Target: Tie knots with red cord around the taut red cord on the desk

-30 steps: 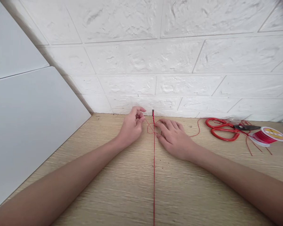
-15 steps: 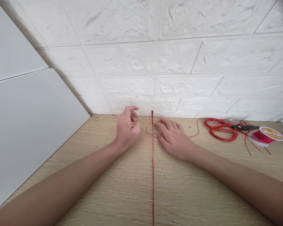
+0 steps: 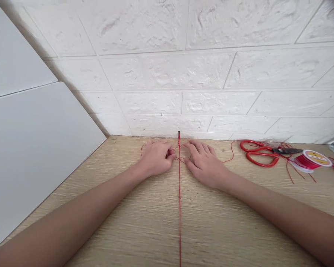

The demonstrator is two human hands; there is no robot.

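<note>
Red scissors (image 3: 260,155), thread spool (image 3: 311,160) (red), wooden table (image 3: 128,222), white brick wall (image 3: 183,66)

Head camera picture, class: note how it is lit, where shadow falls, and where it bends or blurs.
Head view: soft, even light, no glare on the pale wood-grain table; a dim shadow edges the white slanted panel; brick lines in the white wall bow from lens distortion; the top right corner is smeared dark; the thin red cord, left hand and right hand are sharp.
</note>
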